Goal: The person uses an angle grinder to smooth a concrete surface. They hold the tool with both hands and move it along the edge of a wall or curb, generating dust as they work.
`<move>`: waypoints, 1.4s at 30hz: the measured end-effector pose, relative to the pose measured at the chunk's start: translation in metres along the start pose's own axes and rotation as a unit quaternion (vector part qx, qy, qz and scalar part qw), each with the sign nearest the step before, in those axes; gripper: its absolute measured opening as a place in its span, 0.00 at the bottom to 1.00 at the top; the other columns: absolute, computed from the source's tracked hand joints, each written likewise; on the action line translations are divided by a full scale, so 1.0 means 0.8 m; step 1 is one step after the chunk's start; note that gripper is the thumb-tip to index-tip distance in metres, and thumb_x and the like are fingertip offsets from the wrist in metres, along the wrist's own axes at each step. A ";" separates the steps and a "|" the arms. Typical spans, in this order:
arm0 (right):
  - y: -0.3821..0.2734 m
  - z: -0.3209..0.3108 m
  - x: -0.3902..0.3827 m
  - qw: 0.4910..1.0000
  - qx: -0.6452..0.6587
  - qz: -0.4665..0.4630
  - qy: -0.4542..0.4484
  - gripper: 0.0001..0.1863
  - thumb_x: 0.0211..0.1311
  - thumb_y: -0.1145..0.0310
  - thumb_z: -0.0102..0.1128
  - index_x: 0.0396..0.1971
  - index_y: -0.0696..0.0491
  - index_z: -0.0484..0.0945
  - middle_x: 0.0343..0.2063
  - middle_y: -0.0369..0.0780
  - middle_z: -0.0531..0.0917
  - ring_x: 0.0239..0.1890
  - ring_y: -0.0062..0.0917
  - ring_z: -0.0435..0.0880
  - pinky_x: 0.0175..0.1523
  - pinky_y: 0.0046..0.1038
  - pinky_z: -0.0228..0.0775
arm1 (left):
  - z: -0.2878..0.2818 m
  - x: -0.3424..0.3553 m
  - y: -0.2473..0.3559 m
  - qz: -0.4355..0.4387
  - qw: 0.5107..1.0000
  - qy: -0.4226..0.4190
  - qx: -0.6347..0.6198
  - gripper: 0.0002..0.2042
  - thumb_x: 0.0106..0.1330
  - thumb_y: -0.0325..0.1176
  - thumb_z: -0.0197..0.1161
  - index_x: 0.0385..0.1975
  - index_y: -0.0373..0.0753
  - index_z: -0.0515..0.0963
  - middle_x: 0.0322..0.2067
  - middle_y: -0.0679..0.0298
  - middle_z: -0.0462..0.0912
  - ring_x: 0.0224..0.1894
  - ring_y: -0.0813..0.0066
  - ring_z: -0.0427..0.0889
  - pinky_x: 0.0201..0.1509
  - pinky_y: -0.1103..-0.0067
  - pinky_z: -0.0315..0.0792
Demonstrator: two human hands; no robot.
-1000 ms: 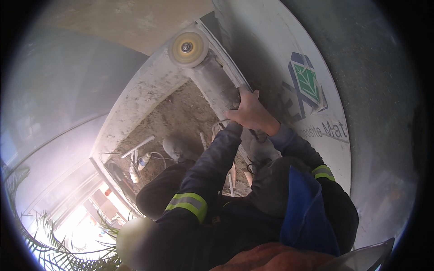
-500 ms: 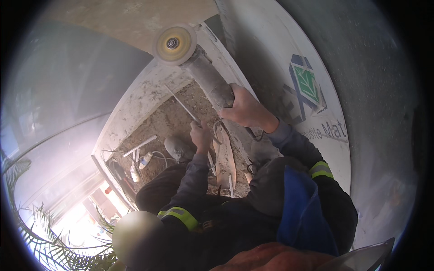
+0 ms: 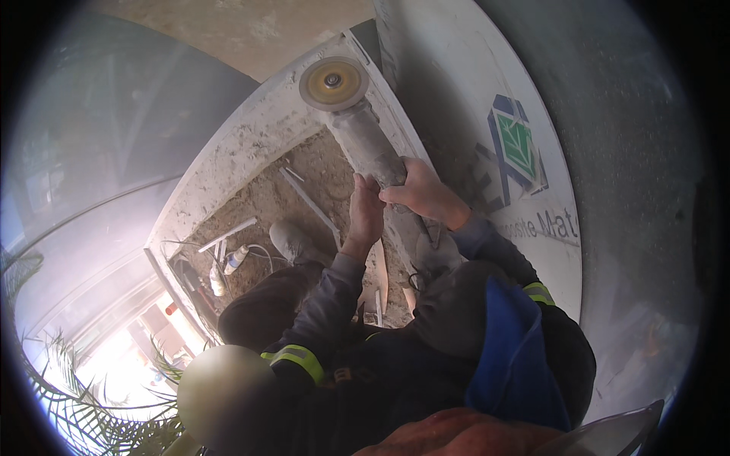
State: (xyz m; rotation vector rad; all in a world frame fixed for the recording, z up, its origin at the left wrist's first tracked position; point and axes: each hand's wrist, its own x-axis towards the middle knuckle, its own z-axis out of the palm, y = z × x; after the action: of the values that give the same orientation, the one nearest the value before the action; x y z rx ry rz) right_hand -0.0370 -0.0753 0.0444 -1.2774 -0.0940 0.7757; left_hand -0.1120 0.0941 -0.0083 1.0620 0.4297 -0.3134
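Note:
My right hand (image 3: 427,194) is wrapped round the rear of a dusty grey angle grinder (image 3: 365,137), which points away from me. At the grinder's far end sits a round disc (image 3: 333,82) with a yellow middle and a pale rim. My left hand (image 3: 366,211) is up against the left side of the grinder's rear body, right beside my right hand; its fingers are partly hidden. A thin pale strip (image 3: 310,199) lies on the dirt to the left of my left hand, touched by neither hand.
A pale, dusty low wall (image 3: 236,137) borders the dirt. Several pale strips, plug connectors (image 3: 236,260) and cable lie at the left. A white printed panel (image 3: 525,152) stands on the right. Palm fronds (image 3: 84,410) show lower left. My shoes rest on the dirt.
My left hand has let go of the thin strip and moved up and right onto the grinder. The strip now lies on the dirt. The grinder's disc end has shifted right.

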 end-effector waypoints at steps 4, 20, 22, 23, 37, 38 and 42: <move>0.018 0.009 0.001 0.994 0.084 0.057 -0.050 0.16 0.54 0.69 0.68 0.38 0.65 0.80 0.28 0.41 0.84 0.30 0.22 0.84 0.36 0.26 0.75 | 0.035 0.026 0.059 -0.088 0.976 0.027 -0.195 0.41 0.76 0.70 0.34 0.68 0.36 0.64 0.54 0.54 0.77 0.56 0.62 0.78 0.57 0.65 0.77; 0.029 0.021 -0.017 0.979 0.137 0.090 -0.125 0.17 0.55 0.69 0.69 0.41 0.63 0.79 0.30 0.39 0.83 0.30 0.21 0.83 0.38 0.26 0.76 | -0.020 0.036 0.015 -0.024 0.951 -0.069 -0.301 0.33 0.69 0.57 0.66 0.63 0.39 0.67 0.54 0.58 0.77 0.53 0.61 0.81 0.53 0.59 0.83; 0.025 0.019 -0.016 0.975 0.147 0.102 -0.133 0.17 0.55 0.70 0.69 0.42 0.64 0.78 0.29 0.39 0.83 0.29 0.20 0.83 0.37 0.25 0.76 | -0.027 0.038 0.015 -0.046 0.959 -0.047 -0.276 0.35 0.65 0.52 0.72 0.64 0.38 0.66 0.56 0.58 0.77 0.54 0.60 0.81 0.54 0.59 0.83; 0.025 0.014 -0.018 0.975 0.145 0.106 -0.130 0.17 0.56 0.71 0.69 0.42 0.64 0.78 0.29 0.39 0.83 0.29 0.21 0.83 0.37 0.25 0.76 | -0.025 0.039 0.017 -0.045 0.964 -0.065 -0.255 0.36 0.65 0.52 0.72 0.65 0.37 0.65 0.57 0.57 0.76 0.56 0.61 0.80 0.56 0.59 0.82; 0.073 -0.035 0.044 0.975 -0.208 0.054 0.052 0.20 0.49 0.67 0.68 0.38 0.66 0.80 0.27 0.41 0.84 0.28 0.23 0.82 0.35 0.28 0.73 | -0.134 0.091 0.157 0.301 0.825 0.473 0.072 0.25 0.77 0.56 0.53 0.50 0.35 0.74 0.40 0.62 0.81 0.45 0.72 0.78 0.51 0.69 0.70; 0.079 -0.032 0.041 0.973 -0.214 0.051 0.068 0.20 0.49 0.66 0.69 0.38 0.66 0.80 0.27 0.42 0.84 0.28 0.23 0.83 0.35 0.29 0.73 | -0.126 0.113 0.228 0.370 0.813 0.441 0.081 0.25 0.77 0.56 0.55 0.51 0.35 0.74 0.42 0.62 0.81 0.45 0.73 0.78 0.52 0.67 0.70; 0.082 -0.024 0.036 0.983 -0.153 0.087 0.047 0.20 0.49 0.65 0.69 0.36 0.66 0.81 0.25 0.43 0.84 0.27 0.24 0.83 0.35 0.31 0.74 | -0.047 0.189 0.502 0.495 0.788 0.305 0.203 0.25 0.73 0.46 0.64 0.49 0.24 0.74 0.44 0.57 0.80 0.46 0.71 0.78 0.52 0.75 0.72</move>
State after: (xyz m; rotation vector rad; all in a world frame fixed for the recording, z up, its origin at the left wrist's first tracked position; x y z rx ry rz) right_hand -0.0371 -0.0701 -0.0295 -1.6289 -0.0264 0.8725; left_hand 0.1924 0.3043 0.2119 1.6668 0.3170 0.9529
